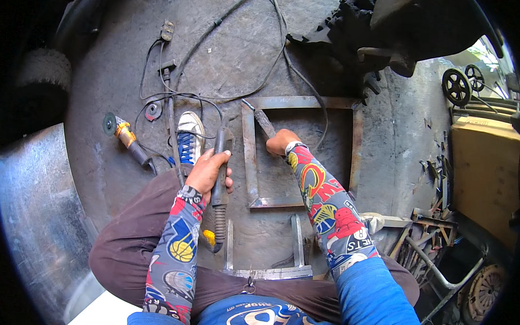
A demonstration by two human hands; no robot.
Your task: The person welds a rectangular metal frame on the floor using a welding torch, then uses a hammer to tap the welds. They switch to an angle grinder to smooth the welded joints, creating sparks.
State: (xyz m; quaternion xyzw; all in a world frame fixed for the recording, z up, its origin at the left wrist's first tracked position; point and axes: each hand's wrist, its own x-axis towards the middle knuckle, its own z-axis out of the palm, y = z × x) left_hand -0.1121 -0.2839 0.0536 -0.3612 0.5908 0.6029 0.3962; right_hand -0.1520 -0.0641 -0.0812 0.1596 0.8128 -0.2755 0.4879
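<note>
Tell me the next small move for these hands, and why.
Probably bring the electrode holder in the left hand over to the frame. The right hand holds a chipping tool there, while the holder is off to the side of the bar.

Right hand fingers hidden, curled round tool on frame; tool type unclear. Left hand covers mid part of grey tool; its tip behind frame's left bar can't be made out. Person's torso cut off at bottom edge.
</note>
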